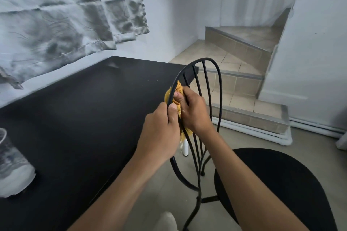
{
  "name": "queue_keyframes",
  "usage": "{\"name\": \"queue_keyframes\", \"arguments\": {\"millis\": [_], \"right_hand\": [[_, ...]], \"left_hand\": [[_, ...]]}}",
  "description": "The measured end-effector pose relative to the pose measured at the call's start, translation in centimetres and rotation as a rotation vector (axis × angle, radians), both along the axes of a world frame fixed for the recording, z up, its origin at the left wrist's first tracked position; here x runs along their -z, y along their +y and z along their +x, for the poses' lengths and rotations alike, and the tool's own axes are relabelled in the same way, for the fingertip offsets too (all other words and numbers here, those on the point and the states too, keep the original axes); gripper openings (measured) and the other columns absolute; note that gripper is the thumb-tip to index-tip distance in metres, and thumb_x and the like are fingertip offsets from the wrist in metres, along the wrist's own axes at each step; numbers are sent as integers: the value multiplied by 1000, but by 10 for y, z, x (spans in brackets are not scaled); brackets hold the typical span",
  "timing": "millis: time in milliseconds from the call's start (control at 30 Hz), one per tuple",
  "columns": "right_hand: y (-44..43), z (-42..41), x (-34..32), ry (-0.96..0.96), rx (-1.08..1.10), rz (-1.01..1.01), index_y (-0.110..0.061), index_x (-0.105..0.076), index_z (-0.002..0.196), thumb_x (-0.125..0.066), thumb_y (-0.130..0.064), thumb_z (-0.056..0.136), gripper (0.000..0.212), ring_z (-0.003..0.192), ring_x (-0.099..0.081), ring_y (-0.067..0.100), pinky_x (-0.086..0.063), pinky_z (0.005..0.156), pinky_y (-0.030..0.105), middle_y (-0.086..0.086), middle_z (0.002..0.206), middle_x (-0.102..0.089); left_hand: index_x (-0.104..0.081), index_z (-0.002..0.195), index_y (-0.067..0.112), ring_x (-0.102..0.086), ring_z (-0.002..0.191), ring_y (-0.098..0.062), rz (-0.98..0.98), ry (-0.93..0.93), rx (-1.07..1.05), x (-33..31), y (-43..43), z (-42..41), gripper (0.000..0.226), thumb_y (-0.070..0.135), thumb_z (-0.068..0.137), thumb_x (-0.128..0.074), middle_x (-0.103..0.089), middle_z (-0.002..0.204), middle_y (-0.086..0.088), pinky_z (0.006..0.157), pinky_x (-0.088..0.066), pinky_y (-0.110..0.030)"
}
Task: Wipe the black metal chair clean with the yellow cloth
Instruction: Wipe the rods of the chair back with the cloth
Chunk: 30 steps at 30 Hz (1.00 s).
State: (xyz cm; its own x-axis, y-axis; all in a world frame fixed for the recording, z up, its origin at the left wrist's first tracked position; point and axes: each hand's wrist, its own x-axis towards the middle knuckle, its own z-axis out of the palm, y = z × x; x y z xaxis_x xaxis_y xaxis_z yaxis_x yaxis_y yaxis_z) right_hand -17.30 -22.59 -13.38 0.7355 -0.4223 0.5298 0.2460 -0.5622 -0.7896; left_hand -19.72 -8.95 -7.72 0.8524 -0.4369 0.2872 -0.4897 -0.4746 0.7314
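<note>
The black metal chair (217, 73) stands beside the table with its curved wire back facing me and its round black seat (277, 184) at the lower right. My left hand (159, 131) grips the left rail of the chair back, thumb on the rod. My right hand (193, 110) holds the yellow cloth (170, 93) bunched against the same rail just above the left hand, thumb pressing the cloth onto the rod. Part of the cloth hangs below between my hands, mostly hidden.
A black table (84, 118) fills the left, with a clear plastic cup (11, 165) at its near left edge. A grey curtain (65, 20) hangs behind it. Tiled steps (240, 65) rise at the right, next to a white wall.
</note>
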Motion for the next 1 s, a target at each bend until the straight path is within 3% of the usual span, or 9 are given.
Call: {"name": "queue_keyframes", "arguments": {"millis": [200,333,500,600,733,800,867,1000], "right_hand": [[-17,-12,57,76,-73,-26,-17,-55,92,-40,-34,104,26,64,-58,7,-46,61,15,-3,73,-60],[-23,-35,137,301,-36,76,-31,-54,90,-35,-53,97,30,67,-62,2,-49,68,20,-8,75,-63],[-26,-49,201,494,23,137,-27,-56,95,-43,-37,103,18,76,-64,7,-52,71,22,-3,85,-65],[-30,-63,238,630,56,34,-24,-61,99,-49,-35,100,16,80,-66,3,-58,77,25,-7,91,-66],[-25,-65,256,587,202,-80,-25,-63,96,-51,-33,99,15,77,-63,5,-58,75,25,-8,92,-65],[-23,-66,254,556,211,-33,-25,-66,99,-51,-27,100,15,78,-65,4,-58,75,26,-9,91,-67],[-22,-74,246,499,228,107,-25,-66,103,-48,-18,101,19,79,-66,6,-59,76,29,-8,88,-68],[-14,-92,200,207,300,453,-31,-60,103,-40,-18,104,24,78,-63,7,-51,70,22,0,87,-66]], "left_hand": [[-42,71,16,-44,49,-9,-21,-4,42,8,-1,7,40,34,103,-27,-45,60,-1,46,-36,-13],[-44,73,15,-43,48,-8,-1,-45,47,7,0,5,40,34,103,-27,-47,60,-2,50,-39,-14],[-42,70,16,-44,51,-12,19,-70,19,4,-1,2,40,33,103,-28,-50,62,-6,50,-39,-17],[-41,69,14,-44,51,-14,5,-61,6,3,-1,0,41,32,103,-29,-53,63,-10,50,-38,-19],[-37,67,14,-46,52,-20,15,-75,-17,3,-1,-1,41,32,103,-29,-55,63,-13,47,-36,-23],[-36,67,15,-47,54,-23,27,-83,-30,3,-1,-2,41,34,103,-29,-53,63,-12,46,-34,-28],[-34,67,16,-41,55,-20,33,-82,-43,3,-1,-3,41,35,103,-29,-46,60,-6,50,-31,-35],[-31,65,18,-36,54,-13,24,-101,-47,5,-2,-4,41,35,103,-28,-39,59,1,49,-25,-30]]}}
